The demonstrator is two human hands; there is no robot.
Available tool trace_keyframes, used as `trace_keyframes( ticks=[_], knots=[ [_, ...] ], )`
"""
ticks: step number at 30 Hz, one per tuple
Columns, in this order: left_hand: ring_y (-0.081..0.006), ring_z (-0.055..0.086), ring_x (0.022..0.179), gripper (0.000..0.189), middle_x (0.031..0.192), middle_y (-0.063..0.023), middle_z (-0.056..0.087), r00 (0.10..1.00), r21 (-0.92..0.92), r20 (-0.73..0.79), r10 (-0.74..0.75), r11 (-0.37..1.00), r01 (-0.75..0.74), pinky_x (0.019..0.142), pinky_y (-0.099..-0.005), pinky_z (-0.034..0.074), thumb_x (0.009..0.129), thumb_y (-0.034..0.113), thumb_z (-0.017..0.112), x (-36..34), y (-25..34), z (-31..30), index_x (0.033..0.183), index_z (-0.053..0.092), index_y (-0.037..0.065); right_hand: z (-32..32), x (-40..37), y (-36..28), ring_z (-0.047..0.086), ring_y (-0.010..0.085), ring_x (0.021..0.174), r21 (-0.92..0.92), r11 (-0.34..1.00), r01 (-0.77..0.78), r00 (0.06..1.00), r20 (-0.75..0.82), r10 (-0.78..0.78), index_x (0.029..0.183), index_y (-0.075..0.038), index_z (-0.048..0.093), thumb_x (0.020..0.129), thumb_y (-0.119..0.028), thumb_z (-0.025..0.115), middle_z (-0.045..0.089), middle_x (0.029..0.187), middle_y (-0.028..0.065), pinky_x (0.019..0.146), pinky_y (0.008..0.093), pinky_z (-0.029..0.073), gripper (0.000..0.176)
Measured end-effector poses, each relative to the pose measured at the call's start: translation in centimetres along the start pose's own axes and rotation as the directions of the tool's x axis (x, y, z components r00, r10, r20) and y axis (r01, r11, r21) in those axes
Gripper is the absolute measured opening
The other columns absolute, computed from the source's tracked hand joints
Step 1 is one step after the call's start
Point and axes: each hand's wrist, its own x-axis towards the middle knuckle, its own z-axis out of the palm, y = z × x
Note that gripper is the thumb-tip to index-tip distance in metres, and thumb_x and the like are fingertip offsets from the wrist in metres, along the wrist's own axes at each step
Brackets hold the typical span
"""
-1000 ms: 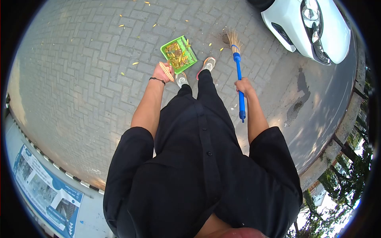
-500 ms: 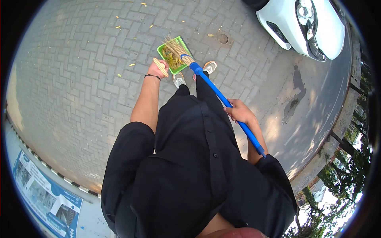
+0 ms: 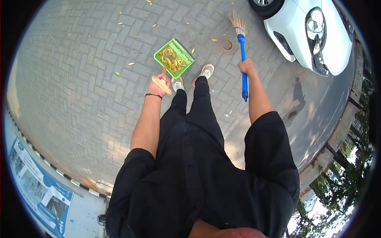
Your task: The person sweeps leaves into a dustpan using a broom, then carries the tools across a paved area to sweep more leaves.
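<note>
My left hand [image 3: 160,84] is closed on the orange handle [image 3: 162,85] of a green dustpan [image 3: 187,56]. Yellow and brown leaves [image 3: 171,60] lie inside the pan, which is just in front of my shoes. My right hand [image 3: 248,67] is wrapped round the blue handle [image 3: 243,51] of a broom. The broom's straw bristles [image 3: 237,23] point away from me, to the right of the dustpan and apart from it, near a round cover [image 3: 227,45] in the paving.
A white car [image 3: 293,31] stands at the upper right. Scattered yellow leaves [image 3: 131,64] lie on the grey paving [image 3: 99,91]. A blue and white banner [image 3: 41,190] is at the lower left, behind a striped kerb. Trees [image 3: 337,190] show at the lower right.
The broom has swung from over the dustpan out to the right, and my right hand has moved forward with it. The dustpan has turned, and more of its leaves show.
</note>
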Motion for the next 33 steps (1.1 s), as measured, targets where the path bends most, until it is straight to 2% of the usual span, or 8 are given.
trace_keyframes(
  ticks=[4,6,10,16,23,29,30,33],
  knots=[
    [-0.0174,0.05,0.054,0.021,0.076,-0.0149,0.048,0.999,-0.062,-0.042,0.007,0.998,-0.009,0.048,-0.0231,0.048,0.084,0.01,0.049,-0.4,0.9,0.5,0.089,0.041,-0.009,4.1,-7.3,-2.8,0.064,0.0356,0.073,0.086,0.996,-0.007,0.988,0.154,-0.006,0.082,0.009,0.06,0.069,-0.012,0.047,0.062,0.073,0.026,0.069,0.0411,0.05,0.028],
    [-0.0175,0.052,0.054,0.023,0.077,-0.0157,0.049,0.996,-0.05,-0.088,0.015,0.999,-0.019,0.047,-0.0218,0.049,0.085,0.013,0.048,-0.6,1.1,0.9,0.093,0.04,-0.007,8.4,-11.5,-0.4,0.057,0.0243,0.048,0.082,0.992,0.1,0.994,0.04,-0.104,0.086,0.007,0.053,0.072,-0.011,0.053,0.056,0.06,0.0151,0.044,0.0368,0.044,0.023],
    [-0.0179,0.053,0.055,0.023,0.08,-0.0167,0.05,0.999,-0.087,-0.027,-0.037,0.996,0.035,0.048,-0.0212,0.05,0.086,0.011,0.046,0.1,2.0,-0.5,0.096,0.039,-0.008,4.7,-22.3,-1.9,0.042,0.0096,0.039,0.477,0.869,-0.135,0.914,0.399,-0.077,0.104,0.002,0.052,0.078,-0.009,0.056,0.043,0.055,0.0002,0.035,0.0266,0.036,0.028],
    [-0.0194,0.053,0.058,0.02,0.084,-0.0207,0.049,0.999,-0.034,-0.013,0.04,0.999,-0.04,0.05,-0.0226,0.051,0.084,0.003,0.045,-0.4,2.9,-0.5,0.095,0.039,-0.012,-0.8,-27.3,-0.5,0.041,0.0068,0.039,0.652,0.719,-0.241,0.852,0.497,-0.165,0.122,0.004,0.044,0.078,-0.008,0.057,0.045,0.055,-0.0003,0.034,0.0237,0.034,0.047],
    [-0.0204,0.05,0.058,0.016,0.085,-0.0209,0.045,1.0,-0.045,-0.017,0.022,0.999,-0.022,0.049,-0.0236,0.049,0.081,-0.002,0.042,-1.8,4.8,-0.7,0.095,0.036,-0.008,0.4,-22.6,-1.0,0.049,0.0149,0.04,0.492,0.87,-0.043,0.971,0.227,-0.08,0.119,0.007,0.044,0.077,-0.01,0.057,0.052,0.059,0.0067,0.037,0.0302,0.04,0.047],
    [-0.0211,0.05,0.058,0.016,0.086,-0.0214,0.046,0.993,-0.028,-0.07,0.096,0.995,-0.099,0.048,-0.0236,0.049,0.08,-0.001,0.042,-1.2,5.0,-1.2,0.095,0.037,-0.007,7.7,-17.4,-2.3,0.059,0.0416,0.086,0.044,0.993,0.111,0.993,0.037,-0.113,0.1,0.009,0.049,0.075,-0.013,0.055,0.058,0.089,0.0309,0.074,0.0447,0.047,0.035],
    [-0.021,0.05,0.058,0.017,0.086,-0.0213,0.046,0.993,-0.035,-0.067,0.096,0.995,-0.098,0.048,-0.0234,0.05,0.08,-0.002,0.043,-1.1,5.2,-1.6,0.095,0.037,-0.007,8.2,-17.6,-2.6,0.053,0.0431,0.099,0.058,0.996,0.062,0.988,0.137,-0.07,0.102,0.01,0.049,0.075,-0.016,0.055,0.056,0.098,0.033,0.084,0.0448,0.043,0.038],
    [-0.021,0.051,0.059,0.018,0.086,-0.0215,0.045,0.995,-0.051,-0.037,0.089,0.995,-0.091,0.049,-0.0228,0.05,0.08,-0.003,0.044,-0.6,5.8,-2.4,0.096,0.037,-0.007,8.8,-20.7,-2.4,0.058,0.0417,0.09,0.031,0.989,0.143,0.941,0.306,-0.146,0.104,0.011,0.048,0.076,-0.015,0.055,0.057,0.095,0.0326,0.08,0.0441,0.045,0.039]
  ],
)
